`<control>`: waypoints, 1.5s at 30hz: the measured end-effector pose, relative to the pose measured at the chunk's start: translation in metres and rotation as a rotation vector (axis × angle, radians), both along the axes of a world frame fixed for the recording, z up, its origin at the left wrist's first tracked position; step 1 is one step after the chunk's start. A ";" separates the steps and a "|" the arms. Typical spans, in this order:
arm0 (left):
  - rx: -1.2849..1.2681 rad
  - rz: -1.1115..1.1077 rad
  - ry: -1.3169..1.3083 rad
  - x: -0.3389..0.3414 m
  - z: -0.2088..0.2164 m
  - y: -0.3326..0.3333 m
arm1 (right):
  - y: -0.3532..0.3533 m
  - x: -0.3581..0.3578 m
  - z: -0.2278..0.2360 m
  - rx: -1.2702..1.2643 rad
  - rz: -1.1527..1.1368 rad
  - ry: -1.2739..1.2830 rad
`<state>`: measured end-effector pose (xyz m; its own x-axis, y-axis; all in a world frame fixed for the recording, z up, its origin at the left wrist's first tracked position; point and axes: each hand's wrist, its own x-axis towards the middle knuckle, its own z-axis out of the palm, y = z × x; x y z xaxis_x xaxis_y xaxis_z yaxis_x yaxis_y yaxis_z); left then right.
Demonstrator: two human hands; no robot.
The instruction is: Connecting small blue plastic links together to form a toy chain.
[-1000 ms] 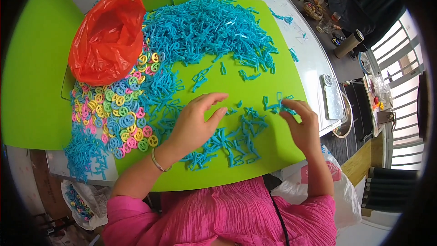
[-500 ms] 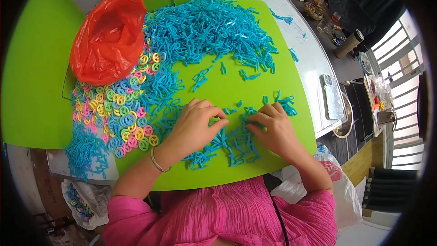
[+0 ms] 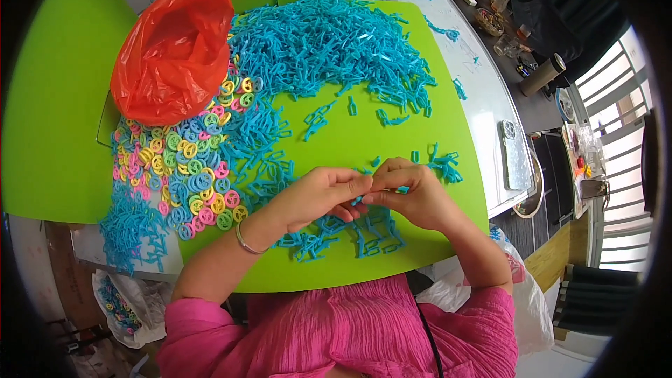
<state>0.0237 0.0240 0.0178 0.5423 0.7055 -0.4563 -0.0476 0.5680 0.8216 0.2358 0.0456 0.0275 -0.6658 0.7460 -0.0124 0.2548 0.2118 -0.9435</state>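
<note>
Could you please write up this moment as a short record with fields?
surface: green board
left hand: left hand, fingers pinching a small blue piece together with the right
right hand: right hand, fingers meeting the left over the board
held item: blue plastic piece, mostly hidden
far pile: blue plastic pieces
left pile: coloured rings
bag: red plastic bag
right of board: phone

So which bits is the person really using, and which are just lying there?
In use:
- left hand and right hand, pinching a small blue piece
- loose blue pieces under the hands

Lying about:
- big blue pile
- coloured rings
- red plastic bag
- phone
</note>
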 end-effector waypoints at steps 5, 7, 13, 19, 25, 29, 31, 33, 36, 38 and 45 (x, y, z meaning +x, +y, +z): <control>-0.048 0.198 -0.194 -0.011 0.005 0.007 | 0.013 -0.005 0.005 -0.254 -0.325 0.229; -0.095 0.208 -0.278 -0.024 0.000 0.012 | 0.025 0.003 0.003 -0.052 -0.424 0.081; -0.117 0.447 -0.434 -0.024 -0.001 0.020 | 0.017 -0.006 -0.022 0.626 -0.227 -0.285; -0.135 0.464 -0.431 -0.022 -0.008 0.016 | 0.014 -0.008 -0.021 0.784 -0.195 -0.253; -0.210 0.430 -0.465 -0.013 -0.017 0.011 | 0.016 -0.004 -0.008 -0.400 -0.237 0.277; -0.229 0.415 -0.470 -0.009 -0.014 0.008 | 0.015 -0.004 -0.003 -0.404 -0.251 0.312; -0.249 0.416 -0.472 -0.007 -0.014 0.006 | 0.013 -0.005 -0.003 -0.405 -0.247 0.320; -0.237 0.425 -0.471 -0.004 -0.015 0.005 | 0.009 -0.011 -0.001 -0.293 -0.333 0.323; -0.219 0.442 -0.478 0.001 -0.015 0.003 | 0.002 -0.021 -0.008 0.121 -0.397 0.215; -0.214 0.453 -0.485 0.003 -0.015 0.002 | -0.003 -0.025 -0.002 0.030 -0.393 0.227; -0.212 0.531 -0.483 0.003 -0.022 -0.001 | 0.005 -0.022 -0.009 -0.341 -0.420 0.458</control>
